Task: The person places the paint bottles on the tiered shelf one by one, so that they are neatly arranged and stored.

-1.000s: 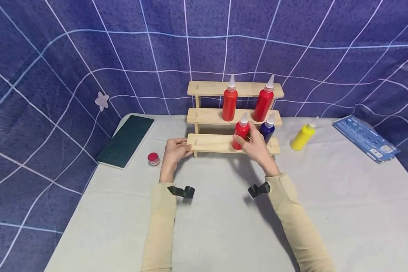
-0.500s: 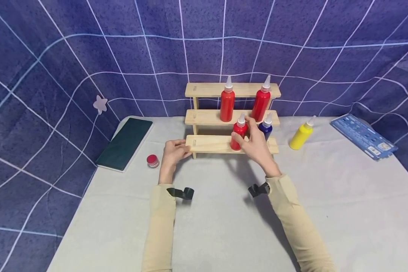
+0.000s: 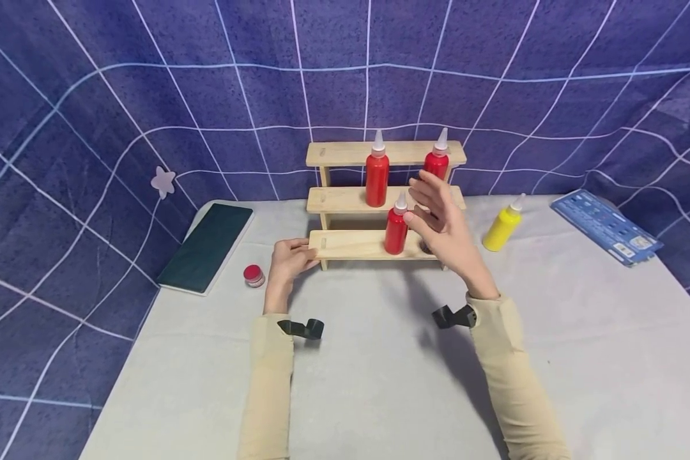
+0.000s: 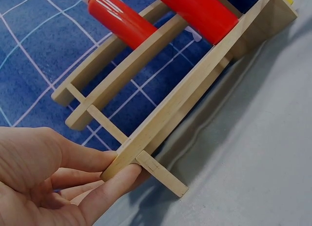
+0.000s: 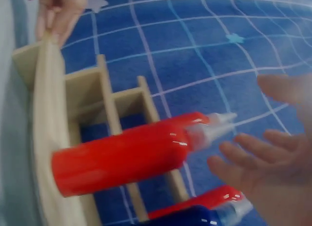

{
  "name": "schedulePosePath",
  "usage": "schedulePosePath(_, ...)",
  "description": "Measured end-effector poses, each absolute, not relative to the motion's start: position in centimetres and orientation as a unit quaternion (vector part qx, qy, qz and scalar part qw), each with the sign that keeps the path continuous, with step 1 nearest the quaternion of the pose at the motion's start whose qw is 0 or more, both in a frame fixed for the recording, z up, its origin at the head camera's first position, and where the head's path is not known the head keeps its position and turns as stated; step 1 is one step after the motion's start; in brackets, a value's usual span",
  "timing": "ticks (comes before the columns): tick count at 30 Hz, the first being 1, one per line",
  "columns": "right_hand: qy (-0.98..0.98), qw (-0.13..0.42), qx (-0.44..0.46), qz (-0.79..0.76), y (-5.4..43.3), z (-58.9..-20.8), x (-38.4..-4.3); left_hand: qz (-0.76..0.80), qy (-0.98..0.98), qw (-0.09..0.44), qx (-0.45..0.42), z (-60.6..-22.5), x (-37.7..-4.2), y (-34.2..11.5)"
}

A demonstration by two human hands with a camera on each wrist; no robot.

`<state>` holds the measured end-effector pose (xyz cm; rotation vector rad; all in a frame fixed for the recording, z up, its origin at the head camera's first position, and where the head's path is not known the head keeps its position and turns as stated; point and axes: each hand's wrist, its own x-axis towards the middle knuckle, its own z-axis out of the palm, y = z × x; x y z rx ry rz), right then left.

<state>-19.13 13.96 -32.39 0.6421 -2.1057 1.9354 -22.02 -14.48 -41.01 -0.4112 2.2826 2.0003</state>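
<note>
A three-step wooden display rack [image 3: 345, 244] stands against the back cloth. My left hand [image 3: 290, 260] pinches the left end of its lowest step between thumb and fingers, as the left wrist view shows closely. On that step a red squeeze bottle [image 3: 395, 234] with a white nozzle stands upright. Just right of it is my right hand [image 3: 453, 235], fingers spread and apart from the bottle, holding nothing. A dark blue squeeze bottle [image 5: 187, 217], mostly hidden behind this hand in the head view, shares the step. Two more red bottles, one at left [image 3: 377, 182] and one at right [image 3: 436, 165], stand on the middle step.
Right of the rack stands a yellow squeeze bottle [image 3: 501, 230], with a blue printed packet [image 3: 606, 225] farther right. A small red-lidded jar [image 3: 253, 275] sits by my left wrist. A dark green notebook [image 3: 207, 248] lies at the left beside the hanging cloth [image 3: 92, 211].
My right hand has let go of the red bottle on the lowest step and moved right, its fingers spreading. The left hand keeps its hold on the rack. The head view has shifted slightly.
</note>
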Motion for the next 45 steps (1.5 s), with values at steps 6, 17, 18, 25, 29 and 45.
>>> schedulePosePath(6, -0.647, 0.146, 0.234, 0.711, 16.4, -31.3, -18.9, 0.654, 0.744, 0.038, -0.132, -40.9, -21.9, -14.4)
schedulePosePath(17, -0.556, 0.231, 0.169, 0.78, 22.3, -31.3, -19.3, 0.656, 0.742, 0.045, -0.131, -41.0, -22.0, -14.3)
schedulePosePath(18, -0.551, 0.234, 0.161, 0.785, 22.8, -31.4, -19.3, 0.657, 0.742, 0.045, -0.131, -41.0, -22.0, -14.3)
schedulePosePath(25, -0.568, 0.269, 0.092, 0.772, 25.7, -33.0, -20.3, 0.66, 0.739, 0.045, -0.131, -41.2, -21.9, -14.2)
schedulePosePath(29, -0.601, 0.298, 0.039, 0.741, 27.4, -34.5, -21.1, 0.662, 0.737, 0.044, -0.126, -41.2, -22.0, -14.2)
schedulePosePath(45, -0.803, 0.135, -0.1, 0.572, 29.3, -41.5, -23.6, 0.664, 0.737, 0.042, -0.119, -41.2, -22.0, -14.2)
